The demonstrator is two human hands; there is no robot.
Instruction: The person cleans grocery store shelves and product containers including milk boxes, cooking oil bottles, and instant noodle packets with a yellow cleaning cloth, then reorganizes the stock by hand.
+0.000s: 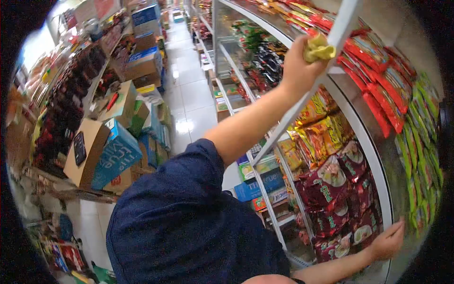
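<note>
My left hand [302, 66] reaches up and is closed around a crumpled yellow-green cloth [319, 51], held against the white metal post [344, 26] of a shelf rack. Low on the right, my right hand [388, 242] is at the white edge of a shelf, its fingers stretched out and nothing visible in them. Green packets [421, 151] hang or lie in a row above that hand. Red packets [378, 80] are stacked on the shelf to the right of the cloth.
Below the top shelf sit maroon packets [326, 189] and yellow-orange packets [321, 137]. A tiled aisle [187, 94] runs away behind my left arm. Across it stand cardboard boxes, one a blue carton [116, 156], with a phone [80, 147] lying on a box.
</note>
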